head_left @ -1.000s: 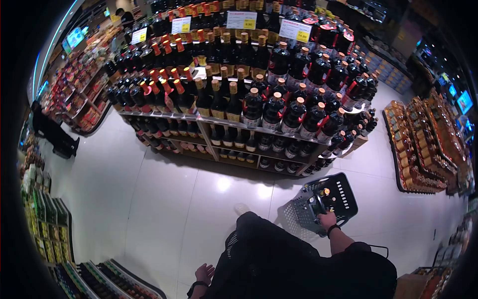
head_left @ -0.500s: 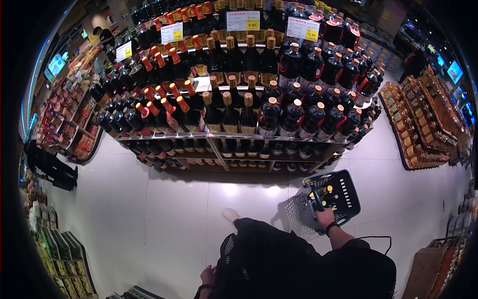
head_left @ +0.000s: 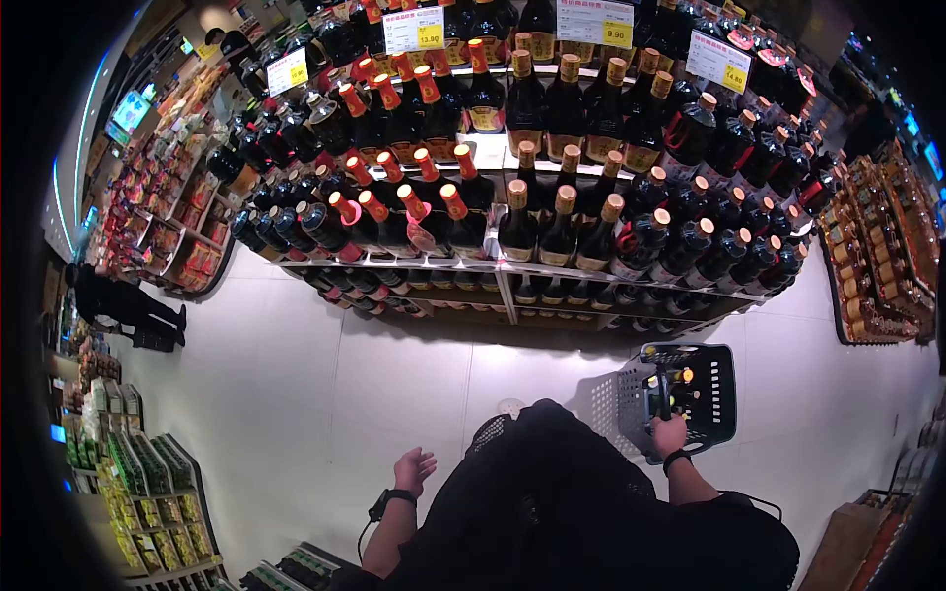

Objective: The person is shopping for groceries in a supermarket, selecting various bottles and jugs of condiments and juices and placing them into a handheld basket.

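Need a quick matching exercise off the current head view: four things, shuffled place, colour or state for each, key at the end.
Things
1. Right hand
2. Left hand
3. Shopping basket
4. Price signs

Place, colour or state
A. White with yellow patches, up among the shelved bottles
B. Open and holding nothing
C. Closed around a dark handle
D. Grey, slotted, with a few capped bottles inside

Right pairs: 1-C, 2-B, 3-D, 4-A
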Demonstrator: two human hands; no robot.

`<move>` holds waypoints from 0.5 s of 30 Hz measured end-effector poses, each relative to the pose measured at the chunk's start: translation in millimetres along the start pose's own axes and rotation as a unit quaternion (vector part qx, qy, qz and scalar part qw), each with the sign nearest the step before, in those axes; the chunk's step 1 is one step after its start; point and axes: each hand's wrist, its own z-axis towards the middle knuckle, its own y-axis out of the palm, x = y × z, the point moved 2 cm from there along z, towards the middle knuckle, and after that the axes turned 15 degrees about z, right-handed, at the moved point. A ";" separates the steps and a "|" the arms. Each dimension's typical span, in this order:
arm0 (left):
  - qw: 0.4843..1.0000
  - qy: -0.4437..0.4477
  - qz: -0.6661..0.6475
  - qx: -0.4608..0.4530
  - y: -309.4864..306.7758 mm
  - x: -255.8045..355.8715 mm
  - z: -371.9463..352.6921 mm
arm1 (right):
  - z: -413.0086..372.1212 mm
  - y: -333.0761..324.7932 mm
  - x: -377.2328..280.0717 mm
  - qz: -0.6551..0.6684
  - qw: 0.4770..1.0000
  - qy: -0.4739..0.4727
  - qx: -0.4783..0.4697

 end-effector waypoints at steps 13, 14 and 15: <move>0.920 0.070 0.375 -0.095 -71.8 67.2 100.0 | -68.3 92.0 -26.9 -0.047 0.999 0.004 0.019; 0.837 0.135 0.520 -0.102 -80.8 77.1 101.1 | -76.6 100.0 -29.0 -0.054 0.998 0.001 0.024; 0.815 0.148 0.550 -0.108 -86.4 90.0 104.6 | -83.7 110.3 -30.5 -0.059 0.998 -0.007 0.026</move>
